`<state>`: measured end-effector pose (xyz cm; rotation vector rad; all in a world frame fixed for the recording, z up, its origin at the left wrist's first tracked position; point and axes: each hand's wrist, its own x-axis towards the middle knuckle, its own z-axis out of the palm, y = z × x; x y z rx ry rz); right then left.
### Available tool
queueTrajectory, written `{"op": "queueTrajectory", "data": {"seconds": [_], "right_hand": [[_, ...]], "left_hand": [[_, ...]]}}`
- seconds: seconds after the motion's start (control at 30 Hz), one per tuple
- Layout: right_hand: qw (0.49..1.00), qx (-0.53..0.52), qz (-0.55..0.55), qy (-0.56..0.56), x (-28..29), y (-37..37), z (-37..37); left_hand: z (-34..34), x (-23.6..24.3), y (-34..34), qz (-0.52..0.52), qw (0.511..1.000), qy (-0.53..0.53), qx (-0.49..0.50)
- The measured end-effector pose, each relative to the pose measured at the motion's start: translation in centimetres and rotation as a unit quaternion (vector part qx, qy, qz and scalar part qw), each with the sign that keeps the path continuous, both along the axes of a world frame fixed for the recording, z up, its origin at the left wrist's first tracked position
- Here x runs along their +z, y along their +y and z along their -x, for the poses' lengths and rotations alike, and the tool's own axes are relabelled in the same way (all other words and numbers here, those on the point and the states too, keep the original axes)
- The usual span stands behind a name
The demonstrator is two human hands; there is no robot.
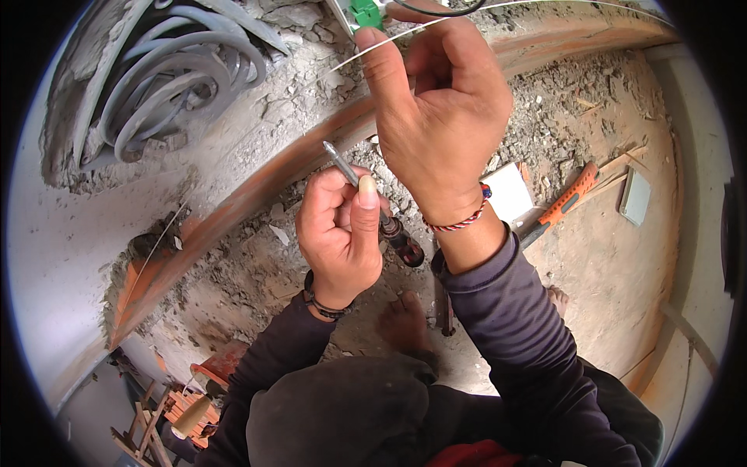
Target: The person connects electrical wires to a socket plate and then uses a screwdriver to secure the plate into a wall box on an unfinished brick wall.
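Observation:
My left hand [340,233] is closed around the metal shaft of a screwdriver [342,163]. Its tip points up and to the left, and its dark handle [403,243] hangs below my fingers. Higher up and to the right, my right hand [447,117] has curled fingers, with the thumb by a white box with a green part [364,14]. What lies between those fingers is hidden. A thin white wire [338,66] crosses the thumb, and a black cable [447,13] passes over the fingers at the upper edge.
Coiled grey conduit [183,78] fills a wall recess at upper left. An orange-brown ledge [257,183] runs diagonally past my hands. Broken rubble [580,101] covers the floor around a white square plate [510,193], an orange-handled knife [572,194] and a small pale rectangular piece [636,197].

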<state>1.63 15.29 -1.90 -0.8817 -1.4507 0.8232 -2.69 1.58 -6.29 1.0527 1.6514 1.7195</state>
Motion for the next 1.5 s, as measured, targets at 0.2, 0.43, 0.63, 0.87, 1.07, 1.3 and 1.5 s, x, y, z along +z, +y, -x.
{"op": "queueTrajectory", "data": {"seconds": [0.2,0.43,0.63,0.87,1.07,1.3,1.5], "right_hand": [[0.992,0.026,-0.118,-0.032,-1.1,2.1,-0.9],[0.976,0.074,-0.2,-0.031,-2.2,3.9,-1.7],[0.971,0.168,-0.159,-0.053,-2.0,4.7,-3.0],[0.976,0.202,-0.079,-0.03,-1.4,4.2,-3.3],[0.968,0.219,-0.095,-0.076,-0.6,4.2,-4.1],[0.974,0.223,-0.001,-0.034,-0.3,4.0,-3.9],[0.975,0.189,0.112,0.021,-0.1,2.1,-3.8]], "left_hand": [[0.2,-0.2,-0.3,0.0,1.0,-0.021,-0.023],[0.3,-0.3,-0.6,0.003,0.999,-0.035,-0.04],[0.1,-0.3,-0.4,0.008,0.998,-0.034,-0.048],[-0.5,0.1,0.3,0.049,0.996,0.014,-0.066],[-0.7,0.7,1.2,0.043,0.996,0.003,-0.072],[-0.9,1.2,3.4,-0.009,0.996,-0.044,-0.072],[-0.8,0.5,3.0,-0.02,0.998,0.02,-0.049]]}}
